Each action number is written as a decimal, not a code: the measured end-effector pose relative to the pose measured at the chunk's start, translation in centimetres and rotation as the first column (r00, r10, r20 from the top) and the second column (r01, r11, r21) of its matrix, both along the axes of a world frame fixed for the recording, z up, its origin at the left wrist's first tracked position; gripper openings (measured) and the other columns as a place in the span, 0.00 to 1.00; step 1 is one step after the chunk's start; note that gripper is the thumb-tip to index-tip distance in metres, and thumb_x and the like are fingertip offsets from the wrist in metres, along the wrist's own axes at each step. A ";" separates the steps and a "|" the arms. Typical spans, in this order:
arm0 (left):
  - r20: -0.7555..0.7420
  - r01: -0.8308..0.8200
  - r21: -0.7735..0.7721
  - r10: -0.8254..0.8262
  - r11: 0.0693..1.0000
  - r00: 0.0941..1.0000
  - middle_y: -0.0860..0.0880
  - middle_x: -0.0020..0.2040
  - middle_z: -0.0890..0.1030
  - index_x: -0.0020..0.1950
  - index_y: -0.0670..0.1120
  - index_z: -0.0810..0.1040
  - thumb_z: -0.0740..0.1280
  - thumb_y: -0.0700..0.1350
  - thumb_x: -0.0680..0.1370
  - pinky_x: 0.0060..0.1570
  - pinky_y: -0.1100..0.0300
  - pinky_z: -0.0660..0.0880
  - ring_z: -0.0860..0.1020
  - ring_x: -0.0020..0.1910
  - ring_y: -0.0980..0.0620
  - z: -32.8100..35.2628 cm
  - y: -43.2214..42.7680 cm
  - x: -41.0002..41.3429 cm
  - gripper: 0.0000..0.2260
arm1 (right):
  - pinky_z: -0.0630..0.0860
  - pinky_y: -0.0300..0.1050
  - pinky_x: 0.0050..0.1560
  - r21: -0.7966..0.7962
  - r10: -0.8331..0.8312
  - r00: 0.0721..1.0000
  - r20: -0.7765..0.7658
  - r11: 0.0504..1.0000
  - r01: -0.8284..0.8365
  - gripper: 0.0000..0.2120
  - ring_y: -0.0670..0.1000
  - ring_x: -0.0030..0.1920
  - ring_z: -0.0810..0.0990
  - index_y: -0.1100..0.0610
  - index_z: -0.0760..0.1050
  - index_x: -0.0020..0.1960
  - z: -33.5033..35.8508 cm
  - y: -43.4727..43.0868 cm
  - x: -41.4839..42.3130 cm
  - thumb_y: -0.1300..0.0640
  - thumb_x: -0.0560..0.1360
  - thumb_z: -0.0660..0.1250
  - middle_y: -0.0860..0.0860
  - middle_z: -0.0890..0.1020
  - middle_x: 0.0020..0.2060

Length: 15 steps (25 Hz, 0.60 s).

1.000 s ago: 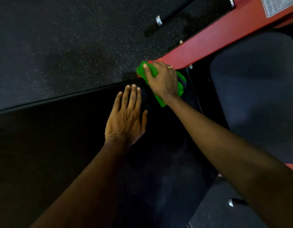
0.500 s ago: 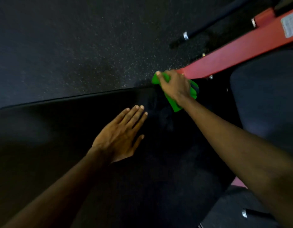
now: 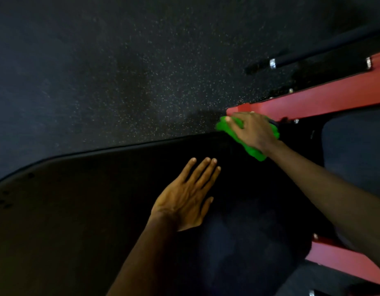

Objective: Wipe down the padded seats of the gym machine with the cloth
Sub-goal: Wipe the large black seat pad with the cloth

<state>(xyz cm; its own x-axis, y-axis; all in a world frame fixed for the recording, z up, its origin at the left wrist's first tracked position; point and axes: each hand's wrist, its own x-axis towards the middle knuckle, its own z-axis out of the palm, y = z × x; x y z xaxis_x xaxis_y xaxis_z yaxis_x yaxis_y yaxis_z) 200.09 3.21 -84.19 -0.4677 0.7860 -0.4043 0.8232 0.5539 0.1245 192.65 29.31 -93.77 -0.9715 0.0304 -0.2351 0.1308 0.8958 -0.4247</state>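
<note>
1. The right hand (image 3: 253,130) still lies over the green cloth (image 3: 254,153) at the far corner of the black seat pad (image 3: 88,199), hard against the end of the red frame (image 3: 313,103); over the last second it has barely shifted along that corner.
2. The left hand (image 3: 184,199) has drawn back from the cloth and now lies flat, fingers straight and close together, in the middle of the pad, well apart from the right.
3. The right fingers are spread and press the cloth down; in this dim view the thumb seems to lie flat too, not tucked under.
4. By my reading the corner is getting a thorough rub, and the broad near part of the pad is probably still to wipe.
5. Around: speckled rubber floor (image 3: 120,71) beyond the pad; a second dark pad (image 3: 355,146) on the right; a black bar (image 3: 302,56) on the floor.
6. In the way: the frame hems the corner in; the bracing left hand covers pad that needs wiping.
</note>
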 end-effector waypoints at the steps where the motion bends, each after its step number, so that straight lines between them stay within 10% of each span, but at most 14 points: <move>1: 0.005 -0.001 0.001 0.001 1.000 1.000 0.40 0.82 0.57 0.82 0.40 0.56 0.55 0.56 0.81 0.79 0.43 0.42 0.55 0.81 0.43 0.0 0.0 0.1 0.33 | 0.78 0.52 0.47 0.033 -0.068 0.996 0.065 0.997 0.066 0.28 0.63 0.50 0.84 0.54 0.83 0.52 -0.3 0.9 0.2 0.35 0.79 0.54 0.57 0.86 0.46; 5: 0.031 -0.006 0.004 0.006 1.000 1.000 0.39 0.81 0.58 0.81 0.40 0.59 0.56 0.56 0.80 0.79 0.43 0.43 0.57 0.81 0.43 -0.1 0.0 -0.1 0.33 | 0.75 0.50 0.46 -0.007 0.037 0.985 0.168 0.999 -0.037 0.26 0.61 0.50 0.84 0.51 0.83 0.52 2.2 -3.5 -1.7 0.34 0.79 0.55 0.56 0.86 0.45; 10: 0.054 0.005 0.027 -0.007 1.000 0.999 0.42 0.78 0.67 0.79 0.41 0.64 0.57 0.57 0.80 0.79 0.43 0.46 0.63 0.79 0.44 -0.3 0.0 -0.2 0.32 | 0.77 0.47 0.52 -0.334 0.292 0.951 -0.103 0.890 -0.309 0.20 0.49 0.51 0.84 0.50 0.81 0.56 6.9 -12.7 -2.8 0.37 0.81 0.58 0.45 0.85 0.51; 15: 0.039 -0.002 0.006 0.002 1.000 0.999 0.39 0.82 0.55 0.82 0.39 0.55 0.55 0.56 0.81 0.79 0.44 0.41 0.52 0.82 0.43 -0.1 -0.1 -0.1 0.33 | 0.79 0.51 0.48 -0.150 0.126 0.990 -0.056 0.980 -0.133 0.24 0.58 0.47 0.84 0.55 0.82 0.56 2.2 -3.8 -0.5 0.38 0.82 0.56 0.53 0.86 0.50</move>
